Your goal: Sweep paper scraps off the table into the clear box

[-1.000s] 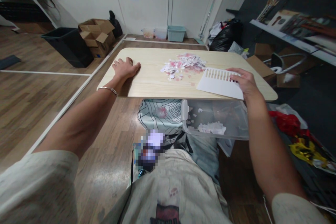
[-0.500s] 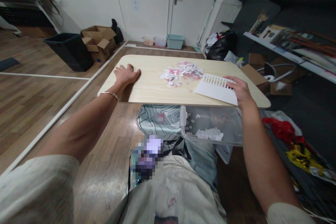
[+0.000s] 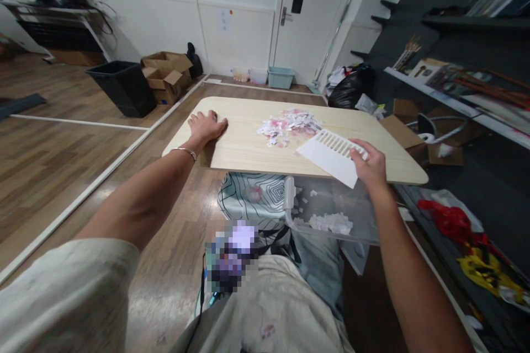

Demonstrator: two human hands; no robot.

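Against the earlier frame, the table (image 3: 240, 146) sits lower in view. The right hand (image 3: 370, 164) has come nearer, and the white slotted sheet (image 3: 327, 157) has swung round, so its near corner now juts past the table's near edge. The heap of paper scraps (image 3: 292, 124) keeps its place at the table's far middle, just beyond the sheet; the left hand (image 3: 206, 128) stays at the table's left end.

Around the table stand a black bin (image 3: 124, 88) and cardboard boxes (image 3: 168, 77) on the far left, and a black bag (image 3: 351, 88) on the far right. On the near side, a clear plastic box (image 3: 290, 193) holds loose scraps (image 3: 331, 223); the table's edge hides its far part. Patterned fabric (image 3: 252, 196) lies just left of it.

The right hand's grip is closed on the sheet's right end, thumb on top, fingers partly hidden. The left grip is spread wide on the table, with nothing visibly held; a bracelet (image 3: 188, 151) circles that wrist.
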